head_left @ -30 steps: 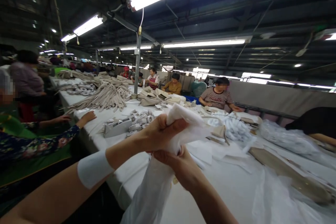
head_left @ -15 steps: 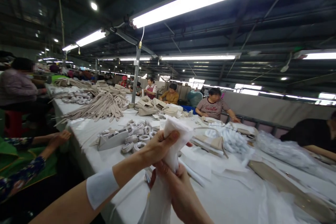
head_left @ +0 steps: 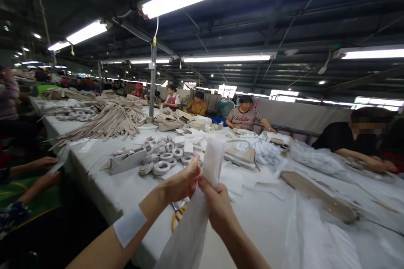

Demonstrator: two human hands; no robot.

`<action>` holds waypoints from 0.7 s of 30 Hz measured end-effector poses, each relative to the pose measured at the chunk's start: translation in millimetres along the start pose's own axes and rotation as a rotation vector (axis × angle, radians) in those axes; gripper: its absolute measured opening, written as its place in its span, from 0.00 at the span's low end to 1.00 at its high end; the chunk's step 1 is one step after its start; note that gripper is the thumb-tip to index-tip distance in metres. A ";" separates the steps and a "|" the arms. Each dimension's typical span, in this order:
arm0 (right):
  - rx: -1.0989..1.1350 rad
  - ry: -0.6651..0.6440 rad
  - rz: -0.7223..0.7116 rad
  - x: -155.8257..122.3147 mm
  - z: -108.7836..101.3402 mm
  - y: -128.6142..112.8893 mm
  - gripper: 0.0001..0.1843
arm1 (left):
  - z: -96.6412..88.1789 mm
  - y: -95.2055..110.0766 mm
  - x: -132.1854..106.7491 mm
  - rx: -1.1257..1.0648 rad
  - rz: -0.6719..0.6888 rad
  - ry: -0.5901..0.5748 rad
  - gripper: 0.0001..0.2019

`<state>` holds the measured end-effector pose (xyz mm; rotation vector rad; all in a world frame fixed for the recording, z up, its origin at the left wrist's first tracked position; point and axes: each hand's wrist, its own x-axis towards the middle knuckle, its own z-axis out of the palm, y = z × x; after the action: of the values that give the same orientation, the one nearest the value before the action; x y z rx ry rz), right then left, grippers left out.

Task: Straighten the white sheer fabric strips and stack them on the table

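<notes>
A long, soft strip of thin white sheet material (head_left: 186,231), folded flat, runs upward from the bottom edge to a point above the table. My right hand (head_left: 222,208) pinches it partway up, thumb in front. The folded upper end stands clear above that thumb. Beside the strip on the left is my left hand (head_left: 183,180), thumb raised and fingers loosely bent, not gripping it. A pale rectangular patch (head_left: 130,225) lies across my left forearm. Behind the strip, a tool with orange handles (head_left: 176,217) rests on the table, partly hidden.
On the white-covered table (head_left: 104,180) are tape rolls (head_left: 162,168), a grey box-like holder (head_left: 128,162), beige strips (head_left: 104,124) and a long beige piece (head_left: 318,197). Clear plastic (head_left: 318,157) lies at right. A metal post (head_left: 152,88) rises mid-table. Co-workers sit around; one co-worker's hands (head_left: 47,172) are at left.
My left hand has let go of the strip's upper part and moved down-left of it. The strip's top now stands straighter, held by my right hand. The view has turned right.
</notes>
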<state>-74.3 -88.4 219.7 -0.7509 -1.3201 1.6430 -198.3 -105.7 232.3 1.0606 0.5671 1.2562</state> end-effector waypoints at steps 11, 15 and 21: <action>0.040 0.157 -0.043 2.0 -24.8 -19.4 0.22 | -16.2 -85.6 10.4 0.055 -0.475 -0.527 0.21; 0.183 0.195 0.036 4.5 -42.1 -16.5 0.19 | -8.4 -111.7 11.2 -0.070 -0.490 -0.560 0.14; 0.319 0.335 0.113 25.2 -110.5 7.9 0.12 | 5.1 -140.4 -9.2 0.021 -0.673 -0.498 0.32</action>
<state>8.1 -17.8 185.6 -0.8703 -0.7709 1.6767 -129.1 -110.0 109.7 1.0295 0.4880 0.3788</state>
